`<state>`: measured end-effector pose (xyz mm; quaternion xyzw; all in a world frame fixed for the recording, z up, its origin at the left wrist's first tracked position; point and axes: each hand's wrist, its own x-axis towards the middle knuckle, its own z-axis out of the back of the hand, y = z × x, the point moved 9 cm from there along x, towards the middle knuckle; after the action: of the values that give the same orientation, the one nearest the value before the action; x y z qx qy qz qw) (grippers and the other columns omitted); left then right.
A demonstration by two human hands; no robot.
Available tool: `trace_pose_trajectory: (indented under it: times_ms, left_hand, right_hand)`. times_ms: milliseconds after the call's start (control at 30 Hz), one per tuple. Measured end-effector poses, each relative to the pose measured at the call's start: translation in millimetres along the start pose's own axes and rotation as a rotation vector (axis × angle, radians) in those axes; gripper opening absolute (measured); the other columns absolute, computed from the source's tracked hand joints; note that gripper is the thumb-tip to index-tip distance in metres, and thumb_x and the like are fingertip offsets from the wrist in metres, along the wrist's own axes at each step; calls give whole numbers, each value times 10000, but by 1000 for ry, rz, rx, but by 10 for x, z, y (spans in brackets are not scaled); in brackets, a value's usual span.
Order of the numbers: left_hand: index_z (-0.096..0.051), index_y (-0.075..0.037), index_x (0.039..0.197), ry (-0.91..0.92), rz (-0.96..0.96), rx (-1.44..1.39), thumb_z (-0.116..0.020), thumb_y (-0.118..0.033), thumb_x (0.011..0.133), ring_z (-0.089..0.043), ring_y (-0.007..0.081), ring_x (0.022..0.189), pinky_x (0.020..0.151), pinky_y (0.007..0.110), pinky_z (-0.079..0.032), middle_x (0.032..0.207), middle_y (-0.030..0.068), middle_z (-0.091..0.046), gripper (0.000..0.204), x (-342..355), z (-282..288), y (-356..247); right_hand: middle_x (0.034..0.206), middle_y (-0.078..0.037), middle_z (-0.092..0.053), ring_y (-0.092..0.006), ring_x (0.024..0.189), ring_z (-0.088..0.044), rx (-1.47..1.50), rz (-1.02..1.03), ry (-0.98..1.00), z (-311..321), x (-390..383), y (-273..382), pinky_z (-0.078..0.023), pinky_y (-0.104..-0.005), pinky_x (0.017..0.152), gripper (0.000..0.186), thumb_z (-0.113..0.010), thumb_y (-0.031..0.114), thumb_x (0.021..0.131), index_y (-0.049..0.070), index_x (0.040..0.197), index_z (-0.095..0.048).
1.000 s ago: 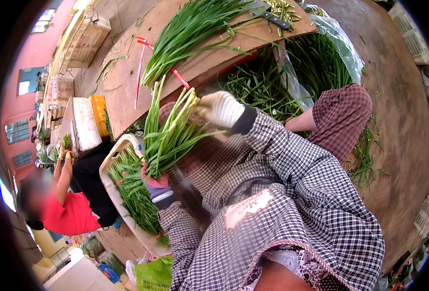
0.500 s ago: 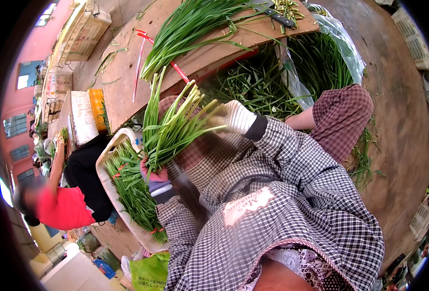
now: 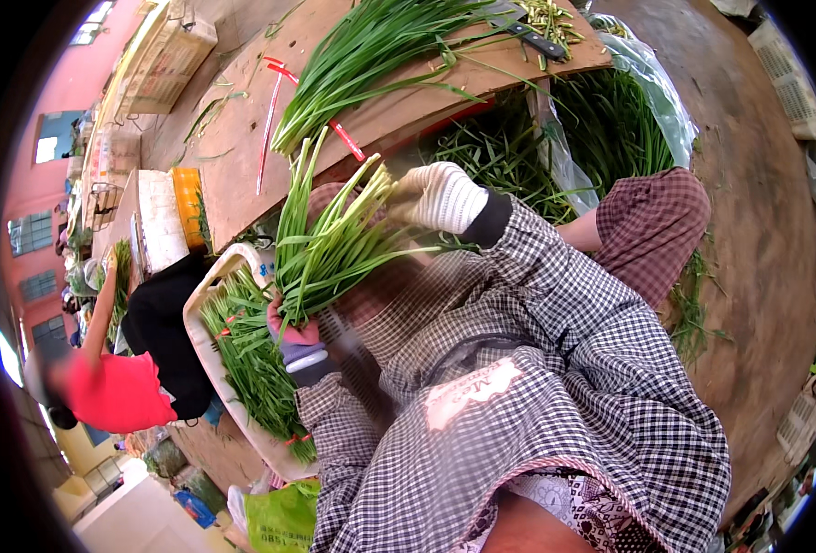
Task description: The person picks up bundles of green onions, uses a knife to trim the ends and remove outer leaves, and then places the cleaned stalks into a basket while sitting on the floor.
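Observation:
A loose bunch of garlic chives (image 3: 329,244), pale stalk ends pointing up and green leaves hanging, is gripped by my left hand (image 3: 293,332) in a pink and purple glove. At the right side of these stalks is my right hand (image 3: 445,198), in a white knitted glove with grey stripes. Its fingers are smeared by motion, so I cannot see whether they pinch any stalks. Below my left hand, a white plastic crate (image 3: 207,286) holds chives tied with red bands. More long chives (image 3: 371,69) lie on the wooden board (image 3: 237,175) in front of me.
On the board are red-and-white ties (image 3: 345,138), a black-handled knife (image 3: 539,41) and cut stalk ends (image 3: 555,20). Loose leaves (image 3: 491,152) and a clear plastic bag (image 3: 661,88) of chives lie beyond my right hand. A person in red (image 3: 117,392) sits at left.
My right hand has shifted slightly up and left, staying beside the stalk ends. My left hand keeps its hold on the bunch. The seated person's arm and head have moved a little.

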<state>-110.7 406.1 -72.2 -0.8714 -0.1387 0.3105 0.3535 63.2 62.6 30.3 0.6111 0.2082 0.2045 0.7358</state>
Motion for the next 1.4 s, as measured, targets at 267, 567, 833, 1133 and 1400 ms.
trace_pose_trajectory:
  times_ms: [267,567,833,1133,1400]
  left_hand:
    - [-610,4,1016,274,147,-55,-479,-148,887,-667,240,796,650,352,-578,977,134,-667,239,-200,-385,70]
    - [-591,-23,1068,375,141,-33,-515,-217,899,-641,192,816,664,311,-562,1011,84,-647,268,-131,-461,26]
    - [-571,-35,1167,20,-261,174,-535,-223,885,-593,223,1024,887,408,-500,1114,86,-612,341,-435,-765,-230]
    - [-594,-39,1158,30,-109,7,-561,-233,879,-583,224,1037,908,386,-489,1145,89,-608,342,-395,-438,-154]
    - [-590,-35,1171,26,-131,46,-533,-223,893,-575,227,1070,928,401,-479,1167,91,-602,341,-361,-410,-162]
  right_hand:
    - [793,-116,-691,-135,691,-645,206,-119,-162,128,-193,-181,-536,-263,659,155,-684,46,760,-20,900,-678]
    - [803,-125,-686,-139,638,-640,132,-148,-365,1272,-615,-296,-519,-269,569,147,-609,103,866,-14,932,-669]
    - [802,-159,-662,-296,729,-650,-493,321,-71,-195,-16,844,-524,-351,692,241,-677,259,767,49,884,-685]
    - [716,-73,-657,-75,522,-566,326,-193,-295,443,-494,104,-467,-208,464,153,-583,71,846,-49,916,-647]
    - [903,-196,-672,-290,762,-664,-983,-338,4,1012,-904,-611,-528,-370,711,501,-703,345,753,-32,1071,-612]
